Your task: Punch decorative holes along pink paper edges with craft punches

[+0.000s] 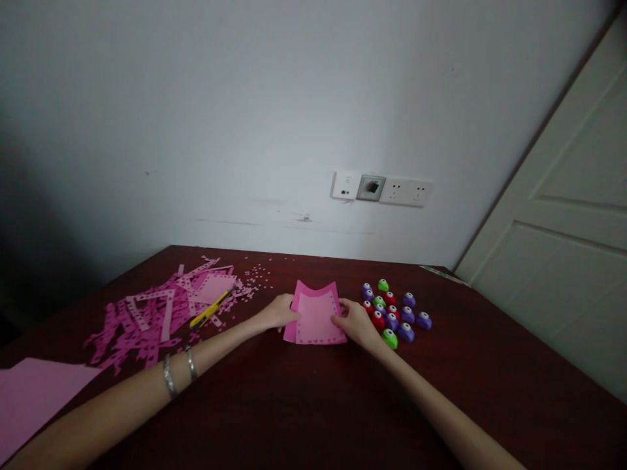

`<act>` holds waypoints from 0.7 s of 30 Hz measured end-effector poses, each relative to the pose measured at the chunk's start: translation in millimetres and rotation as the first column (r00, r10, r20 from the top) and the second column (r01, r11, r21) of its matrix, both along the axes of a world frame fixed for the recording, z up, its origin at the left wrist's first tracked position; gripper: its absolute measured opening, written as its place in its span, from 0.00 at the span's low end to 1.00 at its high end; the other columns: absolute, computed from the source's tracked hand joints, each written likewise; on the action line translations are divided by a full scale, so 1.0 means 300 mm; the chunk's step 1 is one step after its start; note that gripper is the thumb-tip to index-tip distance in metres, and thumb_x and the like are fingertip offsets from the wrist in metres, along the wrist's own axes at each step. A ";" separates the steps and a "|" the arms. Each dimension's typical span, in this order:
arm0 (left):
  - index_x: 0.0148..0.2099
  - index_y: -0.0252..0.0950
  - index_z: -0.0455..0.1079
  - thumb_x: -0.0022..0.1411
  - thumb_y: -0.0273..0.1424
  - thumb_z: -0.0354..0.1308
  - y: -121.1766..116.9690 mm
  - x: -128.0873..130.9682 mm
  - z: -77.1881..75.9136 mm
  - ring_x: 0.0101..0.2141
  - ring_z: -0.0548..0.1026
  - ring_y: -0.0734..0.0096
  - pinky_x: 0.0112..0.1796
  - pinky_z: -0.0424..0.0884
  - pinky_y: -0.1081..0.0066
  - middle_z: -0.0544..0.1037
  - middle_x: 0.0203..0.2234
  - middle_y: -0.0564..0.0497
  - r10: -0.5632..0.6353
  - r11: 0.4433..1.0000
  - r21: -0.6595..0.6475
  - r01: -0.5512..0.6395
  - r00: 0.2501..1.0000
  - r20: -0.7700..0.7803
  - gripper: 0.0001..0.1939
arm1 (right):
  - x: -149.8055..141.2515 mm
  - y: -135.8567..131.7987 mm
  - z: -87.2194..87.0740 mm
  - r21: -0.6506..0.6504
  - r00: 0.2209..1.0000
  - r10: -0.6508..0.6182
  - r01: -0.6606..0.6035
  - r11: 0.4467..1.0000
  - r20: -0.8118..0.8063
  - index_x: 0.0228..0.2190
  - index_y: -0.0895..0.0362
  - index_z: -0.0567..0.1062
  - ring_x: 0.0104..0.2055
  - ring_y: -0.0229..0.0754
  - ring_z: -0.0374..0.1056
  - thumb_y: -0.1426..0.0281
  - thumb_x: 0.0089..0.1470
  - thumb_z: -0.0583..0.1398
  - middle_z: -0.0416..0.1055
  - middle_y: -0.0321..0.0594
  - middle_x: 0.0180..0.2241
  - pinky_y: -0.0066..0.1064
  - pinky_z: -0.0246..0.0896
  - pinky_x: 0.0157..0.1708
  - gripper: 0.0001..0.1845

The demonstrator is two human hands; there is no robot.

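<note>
Two pink sheets of paper (317,314), a lighter one lying over a darker one, are held between my hands above the table. Small punched shapes run along the lighter sheet's sides and bottom, and the top edge curves down in the middle. My left hand (281,311) is closed on the left edge. My right hand (356,320) pinches the right edge, thumb on the front. Close to my right hand stand several small craft punches (392,320) in purple, red and green.
Punched pink paper strips (142,320) lie heaped at the left, with a yellow utility knife (211,309) on them. Tiny cut-outs (255,277) are scattered behind. A larger pink sheet (39,398) lies at the near left. The wall carries sockets (405,192); a white door (563,215) stands right.
</note>
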State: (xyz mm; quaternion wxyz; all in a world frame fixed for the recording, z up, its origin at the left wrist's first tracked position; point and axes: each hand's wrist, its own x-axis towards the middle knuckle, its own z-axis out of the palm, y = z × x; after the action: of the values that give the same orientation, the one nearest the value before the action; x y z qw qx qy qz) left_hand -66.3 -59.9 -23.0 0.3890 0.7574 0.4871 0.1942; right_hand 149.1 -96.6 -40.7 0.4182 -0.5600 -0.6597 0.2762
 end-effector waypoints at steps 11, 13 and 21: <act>0.46 0.30 0.62 0.49 0.43 0.51 -0.015 0.015 0.015 0.36 0.74 0.49 0.31 0.68 0.62 0.74 0.36 0.36 0.127 0.946 0.318 0.062 0.833 -0.539 0.26 | 0.001 -0.029 0.029 0.000 0.938 -0.002 0.003 1.000 0.346 0.35 0.59 0.73 0.30 0.44 0.69 0.77 0.40 0.56 0.74 0.43 0.30 0.28 0.59 0.28 0.16; 0.48 0.31 0.61 0.50 0.42 0.50 -0.008 0.011 0.017 0.37 0.74 0.50 0.32 0.68 0.64 0.74 0.39 0.36 0.116 0.949 0.306 0.072 0.825 -0.553 0.26 | 0.003 -0.030 0.034 -0.012 0.916 -0.011 0.017 1.000 0.400 0.35 0.60 0.72 0.30 0.44 0.70 0.76 0.42 0.56 0.74 0.44 0.31 0.28 0.59 0.28 0.15; 0.62 0.23 0.39 0.51 0.41 0.50 0.018 0.003 0.038 0.42 0.73 0.50 0.34 0.68 0.64 0.72 0.44 0.33 0.066 0.974 0.213 0.079 0.801 -0.595 0.43 | 0.004 -0.075 0.087 -0.014 0.799 -0.080 0.109 0.994 0.596 0.38 0.67 0.72 0.34 0.53 0.70 0.69 0.50 0.54 0.73 0.54 0.30 0.36 0.61 0.32 0.16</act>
State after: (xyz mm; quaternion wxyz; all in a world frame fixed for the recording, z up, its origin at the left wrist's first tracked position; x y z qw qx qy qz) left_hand -65.5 -54.7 -11.8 0.1267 0.8210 0.5566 -0.0017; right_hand 150.3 -118.9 -14.5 0.1906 -0.6601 -0.7220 0.0813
